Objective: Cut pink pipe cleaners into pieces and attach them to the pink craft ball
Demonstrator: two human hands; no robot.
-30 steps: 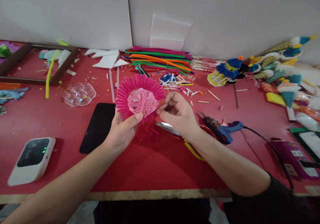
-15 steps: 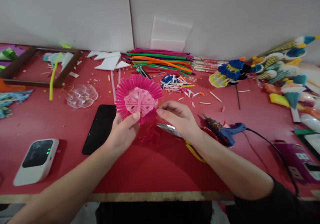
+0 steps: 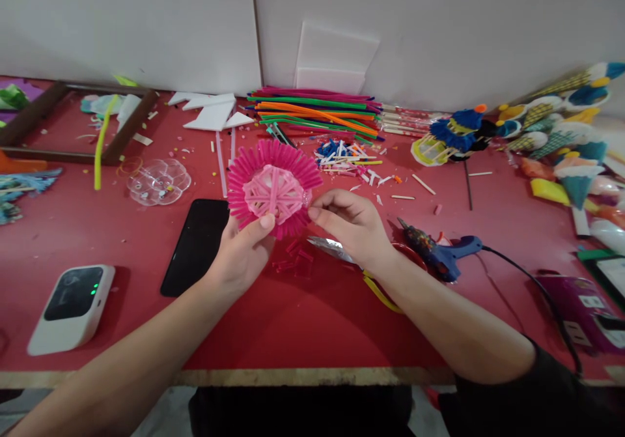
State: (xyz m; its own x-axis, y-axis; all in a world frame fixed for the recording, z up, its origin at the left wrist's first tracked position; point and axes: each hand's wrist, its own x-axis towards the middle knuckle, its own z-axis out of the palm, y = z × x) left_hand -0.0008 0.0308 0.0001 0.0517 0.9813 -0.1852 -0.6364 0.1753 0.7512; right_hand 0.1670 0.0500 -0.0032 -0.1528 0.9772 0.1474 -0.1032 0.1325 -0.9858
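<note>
A round pink straw flower (image 3: 273, 186), with dark pink straw pieces fanned round a pale pink centre, is held above the red table (image 3: 303, 320). My left hand (image 3: 243, 254) grips its lower edge, thumb pressed on the front. My right hand (image 3: 347, 225) pinches its right rim with thumb and fingers curled. Cut pink straw bits (image 3: 295, 261) lie on the table below the flower.
A black phone (image 3: 198, 245) lies left of my hands, a white device (image 3: 71, 307) further left. Scissors (image 3: 336, 251) and a blue glue gun (image 3: 442, 254) with its cord sit at right. Coloured straws (image 3: 312, 111), a clear tray (image 3: 159, 182) and finished crafts (image 3: 547, 137) lie behind.
The flower has turned slightly in my hands. My right hand's fingers have shifted along its right rim. The view drifted a little.
</note>
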